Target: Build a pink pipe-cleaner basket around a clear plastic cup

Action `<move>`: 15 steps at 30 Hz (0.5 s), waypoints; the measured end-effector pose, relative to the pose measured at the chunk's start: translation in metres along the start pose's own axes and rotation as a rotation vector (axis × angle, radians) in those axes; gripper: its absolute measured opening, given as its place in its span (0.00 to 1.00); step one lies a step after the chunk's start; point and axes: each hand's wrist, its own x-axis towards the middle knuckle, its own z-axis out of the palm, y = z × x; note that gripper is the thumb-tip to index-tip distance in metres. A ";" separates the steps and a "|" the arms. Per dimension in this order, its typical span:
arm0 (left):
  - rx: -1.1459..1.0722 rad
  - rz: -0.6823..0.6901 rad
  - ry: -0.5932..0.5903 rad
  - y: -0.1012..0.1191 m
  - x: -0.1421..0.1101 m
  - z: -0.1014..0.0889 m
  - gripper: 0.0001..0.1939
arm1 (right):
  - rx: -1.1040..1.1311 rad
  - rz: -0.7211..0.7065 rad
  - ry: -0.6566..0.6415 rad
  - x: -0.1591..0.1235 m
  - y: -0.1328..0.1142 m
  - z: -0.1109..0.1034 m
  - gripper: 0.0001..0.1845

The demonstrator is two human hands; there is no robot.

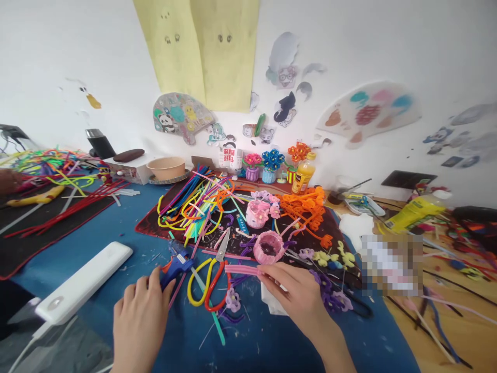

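Note:
My left hand (142,311) is closed around the handle of a blue hot glue gun (179,259) that lies on the blue table cover. Between the thumb and fingers of my right hand (297,292) is a short bundle of pink pipe cleaners (243,270), its free end pointing left. Just beyond that hand sits a round pink pipe-cleaner basket (268,247), and behind it a pink pot with flowers (257,213). Scissors with red and yellow handles (209,280) lie between my hands. A small purple flower (233,300) is beside them.
A white power strip (85,282) lies at left. Loose pipe cleaners (198,204) and orange pieces (306,207) cover the dark mat. Finished flower pots (268,168) and a juice bottle (304,176) stand behind. Another person's hand (10,181) shows at the left edge.

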 end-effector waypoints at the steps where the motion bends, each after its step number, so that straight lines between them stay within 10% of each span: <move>1: -0.018 0.020 -0.020 -0.001 0.002 0.004 0.25 | 0.005 -0.001 -0.003 0.000 0.000 0.002 0.09; 7: -0.099 0.064 -0.047 -0.006 0.013 0.022 0.24 | 0.029 0.014 -0.040 -0.001 0.002 0.011 0.08; 15: -0.428 -0.205 0.080 -0.017 -0.008 0.005 0.29 | 0.073 0.095 -0.090 -0.003 0.003 0.020 0.08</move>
